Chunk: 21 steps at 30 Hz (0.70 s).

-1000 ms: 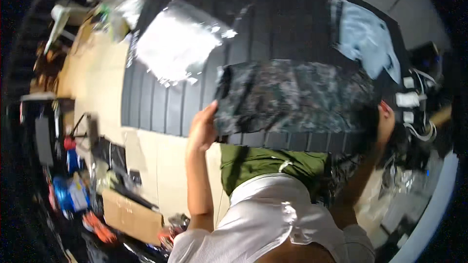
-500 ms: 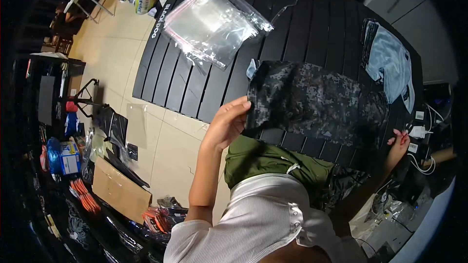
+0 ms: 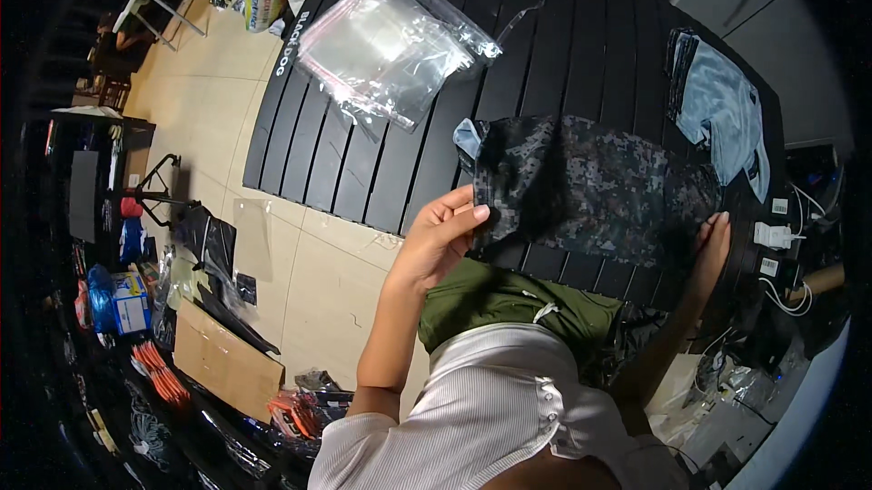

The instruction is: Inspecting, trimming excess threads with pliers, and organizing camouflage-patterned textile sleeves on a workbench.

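A folded piece of dark digital-camouflage cloth [image 3: 599, 186] lies across the near part of the black slatted table [image 3: 363, 186], its long side running left to right. My left hand [image 3: 434, 240] pinches its left edge between thumb and fingers. At the cloth's far left corner a bit of light blue fabric [image 3: 467, 138] pokes out. My right hand [image 3: 711, 252] is at the near right end, fingers closed on the edge; the fingertips are partly hidden in shadow. Beyond that end sits a stack of light blue and dark cloth [image 3: 722, 108].
Clear plastic bags [image 3: 386, 49] lie stacked on the table's far left. A white plug [image 3: 774, 236] with cables is beside the right edge. Left of the table, the tiled floor holds a cardboard sheet [image 3: 222, 354], a black tripod-like stand [image 3: 163, 186] and packaged goods.
My right hand has moved up and left from beside the white plug onto the cloth's right end. My left hand, still pinching the left edge, has shifted slightly right.
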Each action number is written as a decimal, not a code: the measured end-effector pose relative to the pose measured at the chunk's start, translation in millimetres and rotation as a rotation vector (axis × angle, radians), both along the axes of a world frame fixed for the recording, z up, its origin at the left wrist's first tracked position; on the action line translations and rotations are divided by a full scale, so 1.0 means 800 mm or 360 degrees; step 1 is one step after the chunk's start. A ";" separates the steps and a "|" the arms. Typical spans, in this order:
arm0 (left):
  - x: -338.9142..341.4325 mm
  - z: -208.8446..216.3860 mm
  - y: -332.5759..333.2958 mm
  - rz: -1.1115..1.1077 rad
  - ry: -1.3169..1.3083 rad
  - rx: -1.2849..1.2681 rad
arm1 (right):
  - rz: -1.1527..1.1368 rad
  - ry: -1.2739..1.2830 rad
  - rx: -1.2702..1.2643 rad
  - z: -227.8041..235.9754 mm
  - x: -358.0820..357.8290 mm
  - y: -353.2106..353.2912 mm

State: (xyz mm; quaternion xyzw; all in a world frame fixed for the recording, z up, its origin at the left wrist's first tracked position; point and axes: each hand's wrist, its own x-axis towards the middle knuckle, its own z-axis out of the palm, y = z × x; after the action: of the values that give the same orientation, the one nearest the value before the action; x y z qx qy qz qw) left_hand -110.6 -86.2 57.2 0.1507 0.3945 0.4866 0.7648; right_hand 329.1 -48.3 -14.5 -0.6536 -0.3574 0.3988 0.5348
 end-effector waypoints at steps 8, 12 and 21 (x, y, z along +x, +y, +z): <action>0.019 -0.016 0.009 -0.0026 0.0502 0.0196 | -0.0052 -0.0911 0.0334 -0.049 0.001 0.006; 0.036 0.023 0.004 0.0395 0.2156 0.1106 | -0.0195 -0.0348 -0.0199 -0.031 -0.027 0.013; 0.162 0.069 -0.033 -0.1040 -0.0205 0.2145 | -0.0107 -0.0971 0.0174 -0.038 -0.065 0.017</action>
State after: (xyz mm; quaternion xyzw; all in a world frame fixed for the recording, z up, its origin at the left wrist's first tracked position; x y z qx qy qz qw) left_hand 18.9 -112.7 112.3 0.6669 -0.0993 0.3787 0.6340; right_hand 277.5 -35.0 -45.2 -0.7249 -0.5005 0.1466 0.4500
